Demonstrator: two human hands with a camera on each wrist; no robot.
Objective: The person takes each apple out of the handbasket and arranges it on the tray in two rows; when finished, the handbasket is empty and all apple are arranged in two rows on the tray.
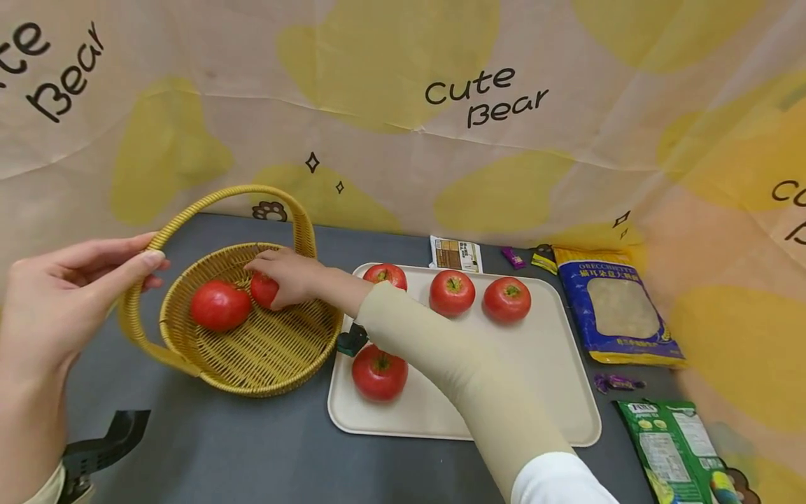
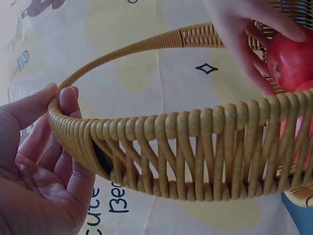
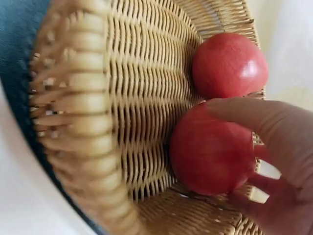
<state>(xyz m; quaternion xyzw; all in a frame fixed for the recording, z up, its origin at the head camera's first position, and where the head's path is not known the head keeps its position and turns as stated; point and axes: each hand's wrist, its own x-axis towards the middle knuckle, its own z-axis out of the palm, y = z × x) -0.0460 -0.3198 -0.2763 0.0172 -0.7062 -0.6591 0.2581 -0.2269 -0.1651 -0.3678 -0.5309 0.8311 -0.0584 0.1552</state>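
1. Left hand point(image 1: 59, 297): at the left edge of the bench, thumb and fingers pinching the wicker basket point(image 1: 252, 350) where handle meets rim; grip confirmed in the left wrist view point(image 2: 44, 161).
2. Right hand point(image 1: 286, 274): reaching across from the right, inside the basket, fingers curled over a tomato point(image 1: 264, 290); right wrist view point(image 3: 279, 161) shows the fingers wrapped round the held tomato point(image 3: 210, 154).
3. Held tomato: low against the basket's far inner wall; contact with the woven floor cannot be told.
4. Second tomato point(image 1: 220, 305): lying on the basket floor, just beside the held one, towards the left.
5. Basket: standing on the grey bench, left of the tray point(image 1: 554, 392), rims close together.
6. Tray: cream, carrying four tomatoes, three along its far edge point(image 1: 451, 292) and one near its front-left corner point(image 1: 379, 372).
7. Right edge of bench: blue pasta packet point(image 1: 613, 304) and green packet point(image 1: 676, 448).
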